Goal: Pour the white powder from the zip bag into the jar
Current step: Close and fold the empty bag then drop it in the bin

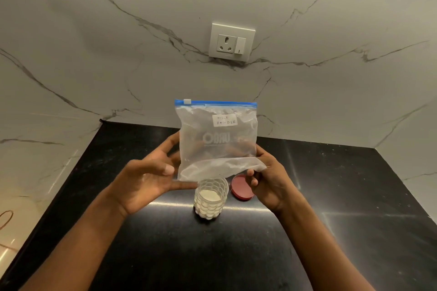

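Clear, crinkled plastic bag (217, 142) with a paper label (224, 120); dimpled clear jar (211, 198); matt red lid (240, 188); glossy black speckled tabletop (343, 196); veined marble wall (118, 54).

A clear, faintly frosted zip bag (217, 153) has a bright blue zip strip (215, 103), a white label (224, 120) with dark handwritten letters and a pale whitish printed logo (216, 138). The clear glass jar (211, 205) is patterned all over with a honeycomb of rounded cells and shows creamy white powder (209, 195) inside; the lid (240, 189) is dull red. The countertop (236, 255) is glossy black with fine pale flecks, the wall (118, 54) off-white marble with thin dark grey veins, the socket plate (231, 28) plain white.
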### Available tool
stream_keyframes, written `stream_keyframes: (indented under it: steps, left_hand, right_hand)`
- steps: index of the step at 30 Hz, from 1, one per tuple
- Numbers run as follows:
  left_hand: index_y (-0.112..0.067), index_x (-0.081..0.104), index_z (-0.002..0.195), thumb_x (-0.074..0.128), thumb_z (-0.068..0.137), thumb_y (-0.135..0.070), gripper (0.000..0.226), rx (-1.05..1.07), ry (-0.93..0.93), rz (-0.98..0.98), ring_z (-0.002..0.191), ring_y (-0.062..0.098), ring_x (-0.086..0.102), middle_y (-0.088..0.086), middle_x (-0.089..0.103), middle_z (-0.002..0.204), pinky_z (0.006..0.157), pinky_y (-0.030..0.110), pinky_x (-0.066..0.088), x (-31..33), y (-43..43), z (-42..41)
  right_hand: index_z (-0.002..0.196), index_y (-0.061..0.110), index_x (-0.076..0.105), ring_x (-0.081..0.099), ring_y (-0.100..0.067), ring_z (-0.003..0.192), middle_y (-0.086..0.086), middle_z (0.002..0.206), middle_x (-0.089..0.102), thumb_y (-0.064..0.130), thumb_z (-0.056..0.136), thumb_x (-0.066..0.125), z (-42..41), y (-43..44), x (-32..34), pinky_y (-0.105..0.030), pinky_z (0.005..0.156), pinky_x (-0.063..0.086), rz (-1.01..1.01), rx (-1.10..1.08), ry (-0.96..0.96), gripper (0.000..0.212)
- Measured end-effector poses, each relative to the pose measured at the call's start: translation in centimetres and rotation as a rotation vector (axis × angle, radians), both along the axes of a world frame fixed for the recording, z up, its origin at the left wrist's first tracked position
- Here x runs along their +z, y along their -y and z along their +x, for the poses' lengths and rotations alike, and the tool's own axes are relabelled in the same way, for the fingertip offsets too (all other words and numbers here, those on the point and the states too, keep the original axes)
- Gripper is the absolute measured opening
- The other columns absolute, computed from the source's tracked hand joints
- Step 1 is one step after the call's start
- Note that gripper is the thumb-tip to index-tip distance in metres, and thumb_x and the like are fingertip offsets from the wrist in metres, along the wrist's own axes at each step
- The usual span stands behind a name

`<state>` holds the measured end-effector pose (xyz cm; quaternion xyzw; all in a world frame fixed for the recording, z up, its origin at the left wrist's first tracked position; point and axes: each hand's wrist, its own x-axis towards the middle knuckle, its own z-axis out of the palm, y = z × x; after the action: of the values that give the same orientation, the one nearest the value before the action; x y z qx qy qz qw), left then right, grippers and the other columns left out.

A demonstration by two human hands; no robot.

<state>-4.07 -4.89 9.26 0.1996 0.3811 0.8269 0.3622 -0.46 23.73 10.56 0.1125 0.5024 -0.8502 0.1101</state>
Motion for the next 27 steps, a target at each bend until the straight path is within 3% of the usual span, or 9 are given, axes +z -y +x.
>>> stream_keyframes:
  steps: [3, 6, 10, 14, 17, 19, 21, 23, 27]
  left_hand:
    - [-0.031, 0.055, 0.152, 0.086, 0.087, -0.035, 0.072, 0.148, -0.095, -0.246, 0.137, 0.039, 0.061, 0.013, 0.061, 0.152, 0.099, 0.057, 0.059, 0.2, -0.4, -0.3]
    - [-0.03, 0.074, 0.13, 0.079, 0.091, -0.025, 0.04, 0.383, -0.058, -0.408, 0.117, 0.032, 0.074, 0.009, 0.077, 0.129, 0.08, 0.038, 0.066, 0.5, -2.3, -0.5]
    - [-0.02, 0.073, 0.129, 0.079, 0.086, -0.008, 0.045, 0.456, 0.054, -0.364, 0.112, 0.033, 0.077, 0.013, 0.079, 0.122, 0.078, 0.038, 0.067, -0.4, -3.0, -0.2]
    - [-0.021, 0.07, 0.134, 0.086, 0.085, -0.013, 0.052, 0.382, 0.082, -0.342, 0.117, 0.032, 0.075, 0.011, 0.077, 0.129, 0.084, 0.044, 0.066, -1.2, -4.1, 1.4]
    - [-0.012, 0.068, 0.134, 0.083, 0.084, -0.006, 0.053, 0.423, 0.147, -0.392, 0.113, 0.035, 0.077, 0.016, 0.077, 0.125, 0.083, 0.049, 0.067, -1.6, -5.2, 2.4]
    - [-0.009, 0.07, 0.13, 0.082, 0.078, -0.002, 0.054, 0.445, 0.159, -0.418, 0.109, 0.034, 0.078, 0.017, 0.079, 0.12, 0.079, 0.048, 0.068, -1.6, -5.0, 2.5]
    - [-0.008, 0.071, 0.126, 0.083, 0.073, -0.002, 0.054, 0.429, 0.122, -0.444, 0.105, 0.033, 0.079, 0.016, 0.08, 0.116, 0.073, 0.044, 0.068, -1.3, -4.6, 2.3]
    - [-0.011, 0.073, 0.124, 0.084, 0.073, -0.004, 0.053, 0.389, 0.068, -0.483, 0.105, 0.031, 0.079, 0.014, 0.081, 0.115, 0.072, 0.042, 0.068, -0.8, -4.4, 2.1]
    - [-0.017, 0.071, 0.13, 0.087, 0.078, -0.01, 0.054, 0.364, 0.044, -0.437, 0.112, 0.031, 0.077, 0.012, 0.079, 0.123, 0.079, 0.043, 0.067, -0.2, -4.0, 1.6]
  right_hand:
    - [0.124, 0.015, 0.075, 0.059, -0.01, 0.045, -0.024, 0.116, 0.076, -0.006, 0.104, 0.039, 0.6, -0.3, -0.3, -0.018, 0.039, 0.051, 0.098, 0.127, 0.008, 0.047]
    - [0.119, 0.015, 0.078, 0.06, -0.013, 0.049, -0.023, 0.117, 0.076, -0.001, 0.106, 0.043, 1.1, 0.0, -0.7, -0.02, 0.043, 0.055, 0.08, 0.144, 0.036, 0.04]
    - [0.112, 0.017, 0.082, 0.067, -0.013, 0.058, -0.023, 0.117, 0.076, 0.01, 0.11, 0.045, 1.7, -0.1, -1.7, -0.024, 0.058, 0.062, -0.09, -0.01, 0.099, 0.038]
    - [0.122, 0.013, 0.078, 0.069, -0.013, 0.059, -0.022, 0.11, 0.078, 0.012, 0.1, 0.054, 2.6, 0.0, -2.5, -0.028, 0.058, 0.064, -0.127, 0.004, 0.067, 0.032]
    - [0.129, 0.013, 0.071, 0.073, -0.026, 0.08, -0.019, 0.118, 0.075, 0.021, 0.087, 0.071, 3.0, -0.2, -2.3, -0.028, 0.058, 0.06, 0.109, 0.18, -0.08, 0.043]
    - [0.132, 0.017, 0.068, 0.076, -0.032, 0.101, -0.014, 0.124, 0.074, 0.039, 0.087, 0.077, 2.7, -0.4, -1.8, -0.039, 0.074, 0.065, 0.341, 0.269, -0.13, 0.05]
    - [0.129, 0.022, 0.069, 0.077, -0.028, 0.107, -0.007, 0.121, 0.077, 0.049, 0.086, 0.079, 2.4, -0.6, -1.1, -0.048, 0.09, 0.064, 0.535, 0.284, -0.134, 0.051]
    - [0.129, 0.024, 0.068, 0.077, -0.025, 0.109, -0.002, 0.12, 0.078, 0.039, 0.087, 0.083, 2.2, -0.7, -0.6, -0.044, 0.091, 0.064, 0.586, 0.315, -0.169, 0.047]
    - [0.13, 0.016, 0.068, 0.076, -0.033, 0.11, -0.01, 0.122, 0.077, 0.009, 0.088, 0.083, 2.2, -0.2, -0.6, -0.046, 0.089, 0.064, 0.451, 0.27, -0.186, 0.045]
